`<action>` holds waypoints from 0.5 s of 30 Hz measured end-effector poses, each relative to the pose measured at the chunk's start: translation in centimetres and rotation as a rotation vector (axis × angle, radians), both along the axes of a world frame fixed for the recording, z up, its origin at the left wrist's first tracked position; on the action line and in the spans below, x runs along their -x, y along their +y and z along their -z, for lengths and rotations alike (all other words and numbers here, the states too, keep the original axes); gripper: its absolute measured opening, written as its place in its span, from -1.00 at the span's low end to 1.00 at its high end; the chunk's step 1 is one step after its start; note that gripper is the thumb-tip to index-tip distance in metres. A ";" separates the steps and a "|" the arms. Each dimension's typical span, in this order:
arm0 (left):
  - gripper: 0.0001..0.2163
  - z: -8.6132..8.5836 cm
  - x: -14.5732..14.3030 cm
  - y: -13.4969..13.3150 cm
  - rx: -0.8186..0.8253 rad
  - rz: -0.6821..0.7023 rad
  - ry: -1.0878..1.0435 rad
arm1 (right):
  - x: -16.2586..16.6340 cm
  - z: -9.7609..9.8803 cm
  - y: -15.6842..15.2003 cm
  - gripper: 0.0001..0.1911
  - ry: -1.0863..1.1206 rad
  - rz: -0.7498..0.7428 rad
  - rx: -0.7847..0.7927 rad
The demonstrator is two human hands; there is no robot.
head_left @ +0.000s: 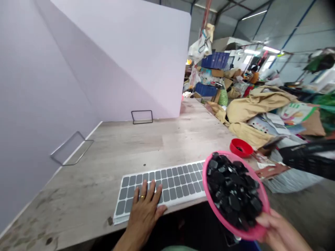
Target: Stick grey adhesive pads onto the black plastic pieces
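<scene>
The left hand (145,209) lay flat, palm down and fingers spread, on a white panel of grey squares (180,181) that rested along the near edge of the wooden surface (157,146); a ring showed on one finger. The right hand (280,232), low at the right and off the edge of the surface, gripped the near rim of a pink bowl (205,184), its fingers closed on that rim. The bowl was tilted toward the panel and heaped with small black pieces (232,191); its far edge hung just over the panel's right end. Beyond the bowl a small red dish (241,147) sat on the surface near its right edge. White partition boards (131,52) stood along the left and back of the surface, each with a wire foot, one (142,116) at the back and one (70,149) on the left.
</scene>
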State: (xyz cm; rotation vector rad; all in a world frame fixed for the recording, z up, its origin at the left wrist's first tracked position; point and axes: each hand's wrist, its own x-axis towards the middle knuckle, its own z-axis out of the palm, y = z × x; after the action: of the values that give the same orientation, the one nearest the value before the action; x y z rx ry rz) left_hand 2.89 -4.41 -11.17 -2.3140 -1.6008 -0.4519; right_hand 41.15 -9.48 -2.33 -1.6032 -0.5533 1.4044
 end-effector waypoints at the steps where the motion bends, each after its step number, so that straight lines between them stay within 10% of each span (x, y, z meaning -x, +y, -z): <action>1: -0.49 0.0 0.2 0.1 0.003 0.009 0.006 | 0.8 -0.2 2.6 -0.72 -0.009 -0.023 -0.027; 8: -0.46 -1.4 0.0 0.3 0.005 0.025 0.042 | 8.5 0.2 18.9 -0.81 0.041 -0.274 -0.168; 15: -0.44 -1.4 0.1 0.1 0.040 0.016 0.044 | 12.7 2.6 26.8 -0.82 -0.013 -0.367 -0.140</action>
State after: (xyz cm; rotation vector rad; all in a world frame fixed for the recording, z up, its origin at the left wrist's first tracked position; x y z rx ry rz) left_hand 2.80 -4.35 -9.77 -2.3511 -1.5860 -0.3732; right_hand 28.42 17.30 -4.93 -1.4476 -0.9691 1.5817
